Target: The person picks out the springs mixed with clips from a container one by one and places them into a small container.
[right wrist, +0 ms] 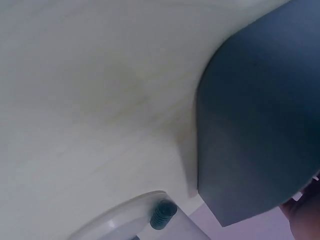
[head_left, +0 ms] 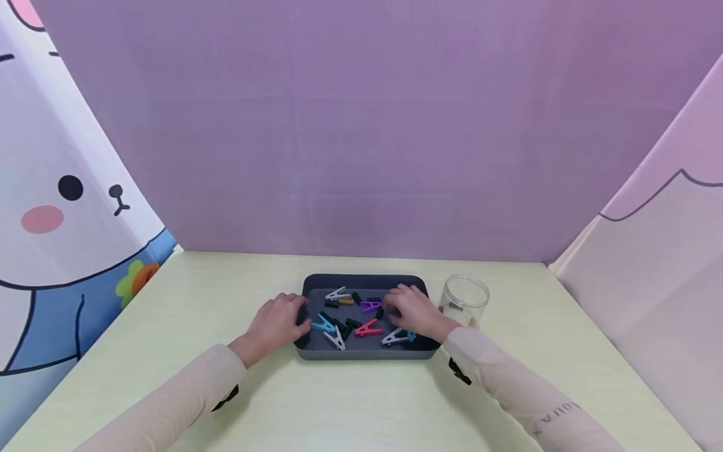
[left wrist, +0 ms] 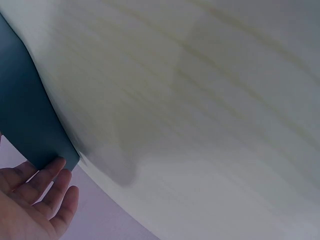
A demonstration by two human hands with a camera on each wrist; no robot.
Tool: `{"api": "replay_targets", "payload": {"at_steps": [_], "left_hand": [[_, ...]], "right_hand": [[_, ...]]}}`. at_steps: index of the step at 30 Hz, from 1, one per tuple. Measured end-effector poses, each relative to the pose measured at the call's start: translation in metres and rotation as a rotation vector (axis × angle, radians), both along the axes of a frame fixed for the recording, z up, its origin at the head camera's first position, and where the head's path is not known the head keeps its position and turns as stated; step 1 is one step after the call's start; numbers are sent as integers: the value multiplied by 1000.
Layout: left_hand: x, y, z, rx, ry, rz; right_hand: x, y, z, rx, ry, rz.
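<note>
A dark grey tray [head_left: 367,355] holds spring clips: white [head_left: 334,339], blue [head_left: 324,324], red [head_left: 368,328] and purple [head_left: 369,306], with small dark green ridged pieces [head_left: 348,330] among them. At its left wall my left hand [head_left: 277,323] holds the rim, thumb and fingers bent at the edge; the left wrist view shows fingers [left wrist: 55,172] against the tray's outer wall. My right hand [head_left: 415,311] reaches over the right wall, fingers curled down inside beside the purple clip. The tray wall [right wrist: 260,125] mostly hides those fingertips in the right wrist view; I cannot tell whether they pinch anything.
Right of the tray, close to my right wrist, stands a clear round jar [head_left: 465,292] with a dark green ridged piece [right wrist: 163,215] inside. The pale table [head_left: 254,402] ends at a purple backdrop [head_left: 361,157]. Printed cartoon cloth [head_left: 62,251] hangs on the left side.
</note>
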State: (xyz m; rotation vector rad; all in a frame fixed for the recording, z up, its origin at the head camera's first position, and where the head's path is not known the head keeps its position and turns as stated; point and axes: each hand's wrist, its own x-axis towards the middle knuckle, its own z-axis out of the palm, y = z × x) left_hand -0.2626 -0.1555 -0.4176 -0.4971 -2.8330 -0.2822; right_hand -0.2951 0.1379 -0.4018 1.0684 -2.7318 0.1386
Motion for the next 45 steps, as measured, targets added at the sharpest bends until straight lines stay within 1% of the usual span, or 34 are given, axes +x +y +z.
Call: {"api": "replay_targets", "payload": {"at_steps": [7,10,18,26,40,45], "left_hand": [[-1,-1,0,-4,-4,0],[-1,-1,-1,2,-5,2],[-2,-2,-3,2,13,-1],[-2,-1,-2,7,0,7],[1,-2,0,5,-10,5],[1,-2,0,7,-11,5]], "right_hand": [[-6,-2,-3,20,-80,-7],[-8,-3,-4,24,-96,3],[-11,-7,-7,50,-60,21],[-12,-10,-10,67,-14,23],[-11,-12,-8,92,-50,2],[-11,-11,-9,99,-41,-1]]}}
